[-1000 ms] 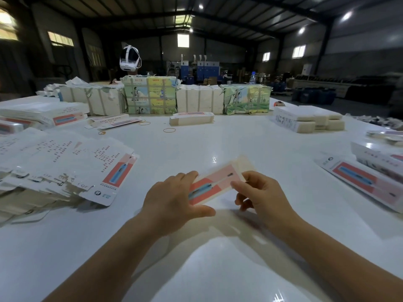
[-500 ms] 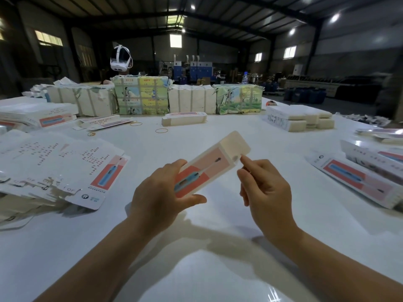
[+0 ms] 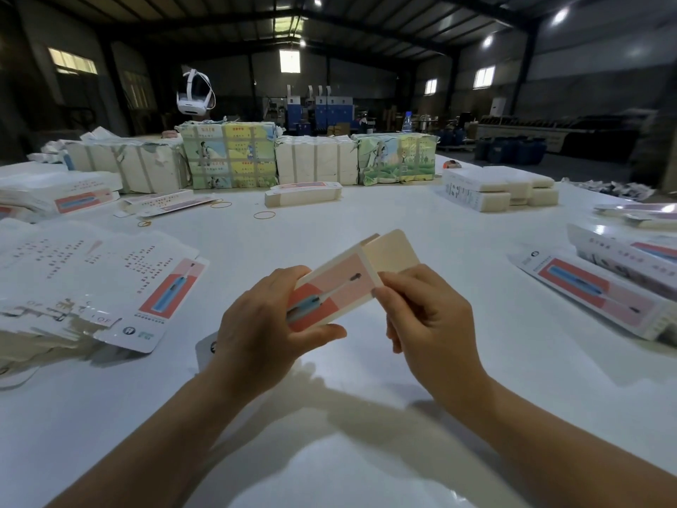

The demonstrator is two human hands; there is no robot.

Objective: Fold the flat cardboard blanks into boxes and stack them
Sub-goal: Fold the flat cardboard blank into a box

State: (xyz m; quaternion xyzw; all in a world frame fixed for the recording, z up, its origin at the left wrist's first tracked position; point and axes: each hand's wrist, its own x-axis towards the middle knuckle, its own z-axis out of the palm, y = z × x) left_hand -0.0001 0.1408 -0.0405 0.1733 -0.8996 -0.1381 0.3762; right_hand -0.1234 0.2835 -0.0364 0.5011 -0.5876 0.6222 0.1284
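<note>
Left hand: the left hand (image 3: 263, 335) is curled round the near end of a slim pink-and-red printed cardboard carton (image 3: 331, 293), thumb along its lower edge, fingers over the top, holding it above the table.
Right hand: the right hand (image 3: 426, 320) pinches the carton's far corner between thumb and curled fingers, just below the plain cream end flap (image 3: 392, 251), which stands open and untucked.
Carton position: in the air between both hands, tilted up and away, over the glossy white table (image 3: 366, 452); it touches nothing but the hands.
Supply: a fanned heap of flat white printed cardboard blanks (image 3: 95, 287) lies to the left, near but apart from the hands.
Finished pile: folded pink-faced cartons (image 3: 608, 295) lie at the right edge; whether they are neatly stacked cannot be told.
Step, as judged: closing the end flap of a sleeve already opened into shape.
Risk, crushing: a tight squeeze by the gripping hand could flatten the thin sleeve and buckle a wall.
Risk, mis-tuck: pushing the flap in before the side tabs are folded could crease it or leave it sprung open.
Risk, slip: the corner pinch is small; a twist there could tear the fold line or drop the carton.
</note>
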